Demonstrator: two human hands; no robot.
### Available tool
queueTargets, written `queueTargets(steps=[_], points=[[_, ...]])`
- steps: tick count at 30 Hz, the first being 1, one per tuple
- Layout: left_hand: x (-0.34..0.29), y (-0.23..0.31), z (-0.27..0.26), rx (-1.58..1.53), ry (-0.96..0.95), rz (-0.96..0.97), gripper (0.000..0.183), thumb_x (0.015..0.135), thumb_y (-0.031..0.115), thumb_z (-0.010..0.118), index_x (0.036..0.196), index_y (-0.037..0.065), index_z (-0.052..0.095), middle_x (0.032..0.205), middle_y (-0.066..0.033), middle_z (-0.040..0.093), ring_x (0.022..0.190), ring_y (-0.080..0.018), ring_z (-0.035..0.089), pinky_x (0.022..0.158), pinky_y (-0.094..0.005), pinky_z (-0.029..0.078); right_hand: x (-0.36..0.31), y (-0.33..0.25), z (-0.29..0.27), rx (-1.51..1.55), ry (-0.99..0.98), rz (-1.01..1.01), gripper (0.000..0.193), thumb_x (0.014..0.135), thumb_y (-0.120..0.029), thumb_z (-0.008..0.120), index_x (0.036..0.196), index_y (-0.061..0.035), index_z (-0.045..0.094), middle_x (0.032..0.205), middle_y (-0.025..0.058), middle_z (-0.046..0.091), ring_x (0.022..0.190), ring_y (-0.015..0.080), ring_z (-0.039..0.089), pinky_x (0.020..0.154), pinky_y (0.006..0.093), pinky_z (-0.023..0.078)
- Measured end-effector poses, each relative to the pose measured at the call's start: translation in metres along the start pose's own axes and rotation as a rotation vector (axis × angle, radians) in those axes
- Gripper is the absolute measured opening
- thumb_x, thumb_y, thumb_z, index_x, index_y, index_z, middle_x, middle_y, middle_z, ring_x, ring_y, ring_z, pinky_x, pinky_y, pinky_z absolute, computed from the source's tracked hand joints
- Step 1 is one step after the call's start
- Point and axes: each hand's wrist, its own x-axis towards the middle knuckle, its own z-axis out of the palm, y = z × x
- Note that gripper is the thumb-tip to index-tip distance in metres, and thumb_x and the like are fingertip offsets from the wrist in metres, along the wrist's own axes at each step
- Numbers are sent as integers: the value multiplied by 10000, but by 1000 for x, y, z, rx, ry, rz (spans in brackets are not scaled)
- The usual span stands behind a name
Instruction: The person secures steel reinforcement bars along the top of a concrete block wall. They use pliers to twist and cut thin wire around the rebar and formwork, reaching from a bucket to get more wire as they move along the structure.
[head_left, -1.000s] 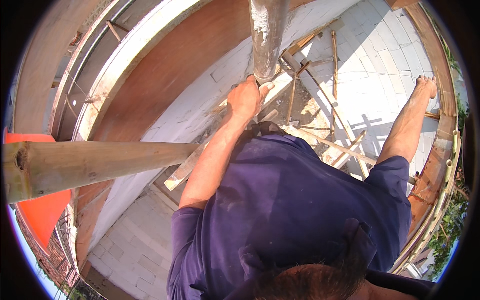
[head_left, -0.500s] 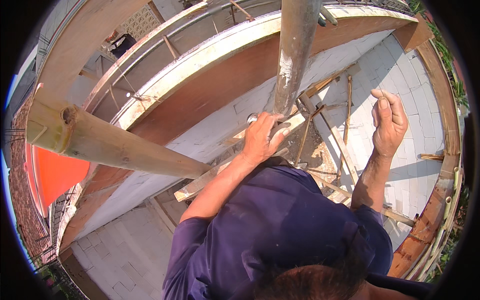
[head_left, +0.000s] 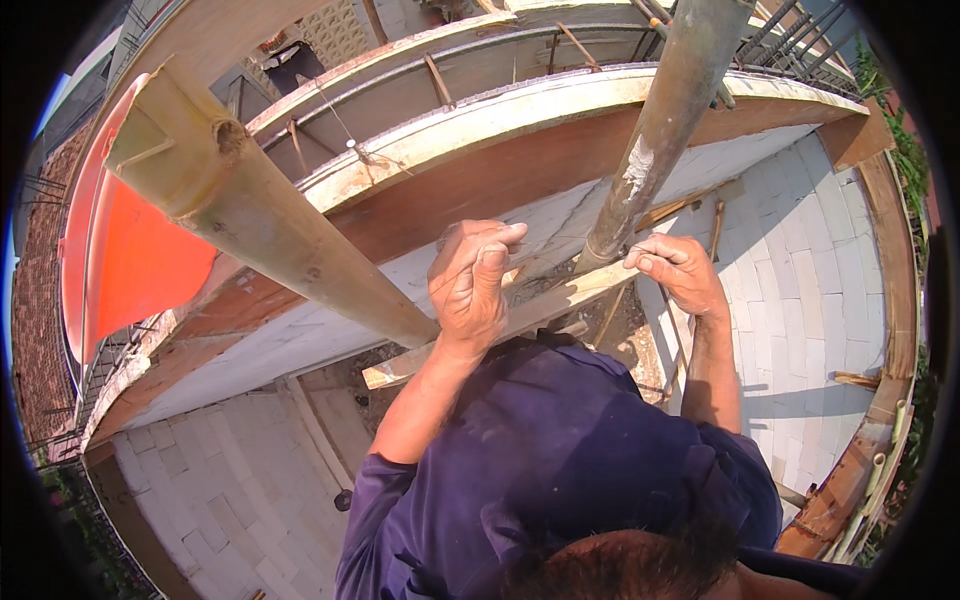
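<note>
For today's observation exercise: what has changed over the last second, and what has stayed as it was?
The right hand came in from far right to the upright pole. The left hand dropped from that pole, now pinching a thin wire with the right. The slanted pole remains at left.

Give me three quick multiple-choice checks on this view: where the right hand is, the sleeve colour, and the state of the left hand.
1. The right hand is
A. at the foot of the grey pole
B. on the orange sheet
C. out of view

2. The sleeve is
A. white
B. dark blue
C. yellow

3. The left hand is
A. flat open
B. curled, fingers pinched together
C. hidden

Answers: 1 A, its fingertips sit beside the pole's base; 2 B, the shirt shows dark blue; 3 B, the fingers bend inward in front of the wooden beam.
</note>
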Motion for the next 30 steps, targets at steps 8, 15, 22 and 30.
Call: queueTargets(steps=[8, 15, 22, 30], points=[[11, -8, 3, -279, 61, -218, 499, 1057, 436, 562, 1157, -33, 703, 970, -116, 669, 816, -150, 606, 681, -288, 496, 14, 24, -49, 917, 626, -451, 149, 1050, -213, 600, 1069, -66, 610, 958, 36, 605, 855, 141, 529, 726, 314, 475], [-10, -54, 33, -571, 33, -857, 590, 1043, 499, 558, 1227, -57, 635, 1161, -158, 686, 928, -178, 644, 785, -309, 556, 53, -23, -15, 1383, 657, -579, 229, 1095, -303, 467, 1060, -118, 598, 1098, 118, 679, 997, 289, 659, 928, 497, 547], [-30, -33, -16, -231, -924, -840, 543, 1022, 474, 602, 1277, 2, 681, 1254, -146, 651, 994, -216, 642, 939, -367, 504, 49, -37, -19, 1063, 508, -590, 206, 1095, -303, 484, 1116, -122, 578, 940, 84, 597, 749, 170, 521, 680, 342, 471], [-2, 51, -26, -1259, -616, -596, 1291, 769, 790, 702, 1634, 15, 136, 1626, -269, 275, 1460, -404, 375, 1116, -512, 396, 49, -76, 31, 503, 663, -895, 235, 1088, -263, 520, 1197, -56, 542, 1025, 208, 632, 794, 209, 584, 645, 323, 512]])
